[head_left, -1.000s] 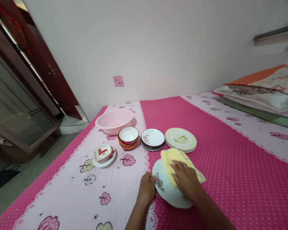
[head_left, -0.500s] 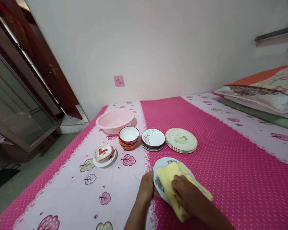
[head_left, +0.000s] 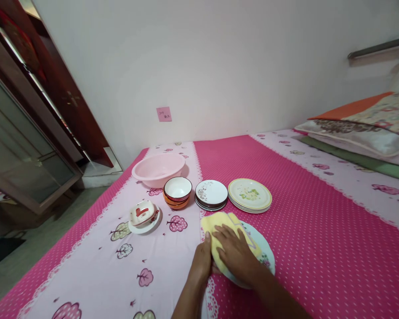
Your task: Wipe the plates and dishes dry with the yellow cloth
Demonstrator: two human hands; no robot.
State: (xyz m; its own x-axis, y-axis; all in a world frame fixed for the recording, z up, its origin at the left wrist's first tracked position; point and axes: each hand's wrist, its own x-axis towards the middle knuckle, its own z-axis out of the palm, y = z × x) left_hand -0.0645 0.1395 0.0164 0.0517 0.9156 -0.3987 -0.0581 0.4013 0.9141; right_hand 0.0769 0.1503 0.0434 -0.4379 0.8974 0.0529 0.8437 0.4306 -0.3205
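Note:
A white plate (head_left: 267, 252) with purple flowers and green leaves round its rim lies low in front of me. My left hand (head_left: 202, 257) grips its left edge, thumb on top and fingers underneath, partly hidden. Over the left part of the plate is a folded yellow cloth (head_left: 216, 220) with pale purple lines. My right hand (head_left: 234, 250) lies flat on the cloth, fingers spread and pressing it against the plate.
Beyond the plate stand stacked brown-rimmed plates (head_left: 213, 192), stacked yellow-rimmed plates (head_left: 251, 193) and nested bowls (head_left: 177, 189). A pink basin (head_left: 158, 168) is behind the bowls. Small dishes (head_left: 142, 212) sit on the left. Pillows (head_left: 362, 133) lie far right on the bed.
My right hand has gone from a closed grip on the cloth to lying flat with fingers spread. The cloth has shifted left and up, baring the plate's right rim.

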